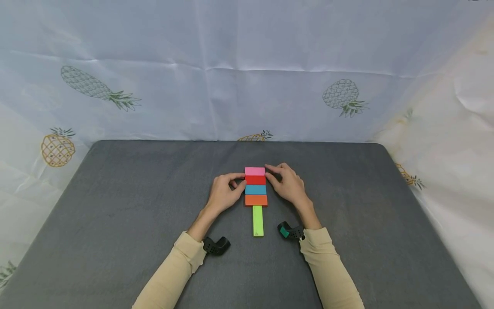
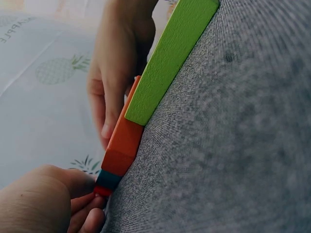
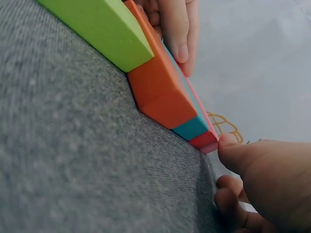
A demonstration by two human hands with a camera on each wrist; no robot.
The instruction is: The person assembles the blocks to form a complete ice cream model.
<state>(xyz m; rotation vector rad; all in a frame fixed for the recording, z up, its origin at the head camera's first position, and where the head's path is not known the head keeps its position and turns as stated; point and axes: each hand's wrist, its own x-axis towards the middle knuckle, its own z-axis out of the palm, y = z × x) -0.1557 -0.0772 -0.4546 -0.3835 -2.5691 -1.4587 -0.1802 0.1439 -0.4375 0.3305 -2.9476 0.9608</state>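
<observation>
Four flat blocks lie edge to edge on the dark grey table: pink [image 1: 254, 171] at the far end, then red [image 1: 255, 180], blue [image 1: 255, 189] and orange [image 1: 256, 200]. From the middle of the orange block's near side, a light green block [image 1: 257, 221] extends lengthwise toward me. My left hand [image 1: 225, 190] has its thumb and forefinger at the left ends of the red and blue blocks. On the opposite side, my right hand [image 1: 290, 184] touches the right end around the pink and red blocks, thumb tip [image 3: 227, 140] against it, its other fingers loosely bent.
Both wrists carry a black camera mount, the left [image 1: 217, 246] and the right [image 1: 291, 231], low over the table [image 1: 127, 223]. Behind the table's far edge hangs a pale cloth [image 1: 231, 103] printed with pineapples; more of it drapes at both sides.
</observation>
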